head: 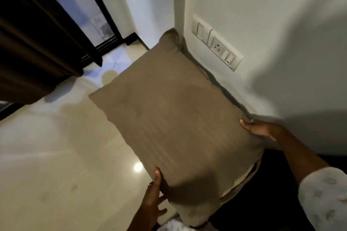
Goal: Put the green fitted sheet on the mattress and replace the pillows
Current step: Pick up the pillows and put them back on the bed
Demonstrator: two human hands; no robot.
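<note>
A large brown-grey pillow (174,118) fills the middle of the view, held up over the floor beside the wall. My left hand (153,193) grips its near left edge, thumb on top and fingers underneath. My right hand (257,127) grips the right edge, next to the wall, with the thumb on the top face. A second layer of the same fabric shows under the pillow's near right corner. Neither the green sheet nor the mattress is in view.
A white wall (262,15) with a switch and socket panel (216,43) stands on the right. Glossy cream floor tiles (47,155) spread to the left. A dark curtain (32,43) hangs at the upper left beside a dark-framed glass door (88,9).
</note>
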